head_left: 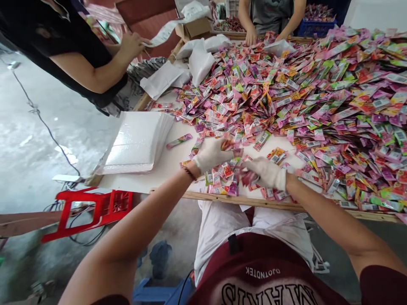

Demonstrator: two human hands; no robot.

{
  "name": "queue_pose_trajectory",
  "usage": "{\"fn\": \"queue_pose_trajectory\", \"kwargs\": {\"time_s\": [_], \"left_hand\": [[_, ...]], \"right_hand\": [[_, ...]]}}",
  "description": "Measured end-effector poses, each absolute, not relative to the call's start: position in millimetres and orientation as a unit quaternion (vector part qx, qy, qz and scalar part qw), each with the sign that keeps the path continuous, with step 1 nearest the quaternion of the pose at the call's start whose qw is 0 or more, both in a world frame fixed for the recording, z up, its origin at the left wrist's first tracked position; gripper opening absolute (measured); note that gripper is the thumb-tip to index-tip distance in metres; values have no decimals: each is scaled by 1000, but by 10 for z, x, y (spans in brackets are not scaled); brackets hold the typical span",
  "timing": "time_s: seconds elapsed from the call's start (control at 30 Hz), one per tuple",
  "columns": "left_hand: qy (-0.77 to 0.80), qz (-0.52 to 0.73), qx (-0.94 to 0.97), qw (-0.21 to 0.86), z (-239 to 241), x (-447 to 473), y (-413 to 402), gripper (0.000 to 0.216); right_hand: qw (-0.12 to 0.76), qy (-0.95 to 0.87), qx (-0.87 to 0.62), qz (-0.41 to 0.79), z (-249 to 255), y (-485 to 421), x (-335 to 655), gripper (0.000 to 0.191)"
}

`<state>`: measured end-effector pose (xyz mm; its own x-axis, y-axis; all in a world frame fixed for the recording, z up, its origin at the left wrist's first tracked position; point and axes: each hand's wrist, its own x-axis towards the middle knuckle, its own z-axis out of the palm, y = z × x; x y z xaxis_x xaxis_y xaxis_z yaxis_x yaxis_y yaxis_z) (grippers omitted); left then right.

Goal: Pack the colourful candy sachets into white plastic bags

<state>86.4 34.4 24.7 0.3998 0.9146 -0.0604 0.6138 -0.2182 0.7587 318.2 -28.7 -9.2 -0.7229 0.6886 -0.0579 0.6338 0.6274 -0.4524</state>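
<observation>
My left hand [212, 157], in a white glove, is closed around small snack sachets [227, 145] near the table's front edge. Just to its right, my gloved right hand [266, 172] is closed on reddish-pink sachets [249, 176], slightly smeared by motion. Below and between both hands lie several loose sachets [219, 180] in pink, orange and green. A great heap of the same sachets [295, 97] spreads over the table behind and to the right. One purple-pink sachet [179, 141] lies apart, left of my hands.
A stack of white plastic bags [132, 142] lies at the table's left corner. Filled white bags [200, 63] and a cardboard box [193, 29] are farther back. A red stool [92, 212] stands at lower left. One co-worker [95, 70] handles a label strip; another person's hands [251, 36] reach into the heap.
</observation>
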Motion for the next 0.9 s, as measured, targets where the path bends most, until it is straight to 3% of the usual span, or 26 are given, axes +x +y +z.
{"fn": "queue_pose_trajectory", "kwargs": {"time_s": [0.17, 0.33, 0.53, 0.7, 0.8, 0.9], "left_hand": [[586, -10, 766, 264, -45, 1214, 284, 29], [565, -14, 779, 273, -46, 1266, 176, 25], [428, 306, 668, 527, 341, 846, 297, 32], [410, 330, 515, 676, 492, 514, 413, 36], [419, 307, 597, 611, 393, 453, 385, 30], [421, 189, 780, 422, 218, 555, 248, 20]], "right_hand": [[-14, -927, -331, 176, -329, -496, 2724, 47], [-13, -919, -353, 174, -437, -541, 2822, 41], [209, -824, -420, 317, -262, -500, 3267, 38], [336, -634, -543, 436, 68, -350, 3341, 35], [334, -605, -564, 452, 74, -207, 3266, 35], [286, -643, -590, 396, -65, 51, 3068, 27]]}}
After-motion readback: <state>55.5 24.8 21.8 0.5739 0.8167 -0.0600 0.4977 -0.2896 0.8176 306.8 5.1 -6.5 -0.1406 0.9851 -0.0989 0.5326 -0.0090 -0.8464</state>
